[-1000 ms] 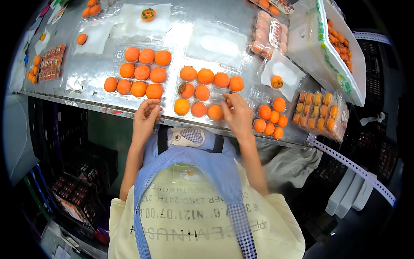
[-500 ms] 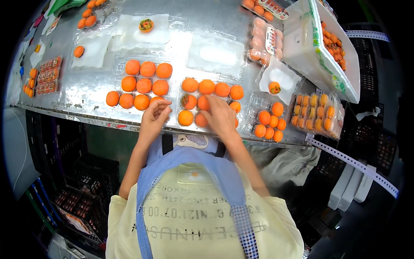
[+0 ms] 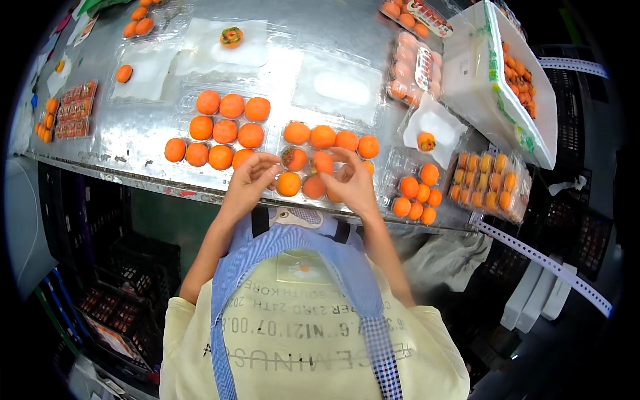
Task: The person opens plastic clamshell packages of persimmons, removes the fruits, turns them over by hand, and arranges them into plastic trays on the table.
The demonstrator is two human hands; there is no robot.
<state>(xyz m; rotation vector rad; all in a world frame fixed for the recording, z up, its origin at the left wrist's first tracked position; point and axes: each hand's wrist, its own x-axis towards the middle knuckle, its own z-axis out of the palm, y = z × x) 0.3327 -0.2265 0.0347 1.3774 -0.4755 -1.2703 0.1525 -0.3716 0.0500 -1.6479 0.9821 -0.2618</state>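
In front of me a clear plastic tray (image 3: 277,143) holds rows of orange persimmons (image 3: 323,137). My right hand (image 3: 350,183) bends over its right half, fingers and thumb around a persimmon (image 3: 323,162) tilted so that part of its leafy cap shows. Another persimmon (image 3: 294,159) beside it shows its dark cap. At the tray's left edge, my left hand (image 3: 253,181) has curled fingers with a gap to the thumb and nothing seen between them. It partly hides a persimmon (image 3: 242,159) of the filled tray on the left.
Right of me sit a tray of smaller persimmons (image 3: 422,193), a closed pack (image 3: 490,183) and a white foam box (image 3: 470,73) of fruit. Farther back lie lined trays (image 3: 333,83) and a single persimmon (image 3: 231,37). The metal table's front edge (image 3: 133,180) runs before me.
My left hand has moved right, toward the middle tray. My right hand has shifted slightly right, and the persimmon at its fingers has turned so its cap shows. The view has shifted slightly.
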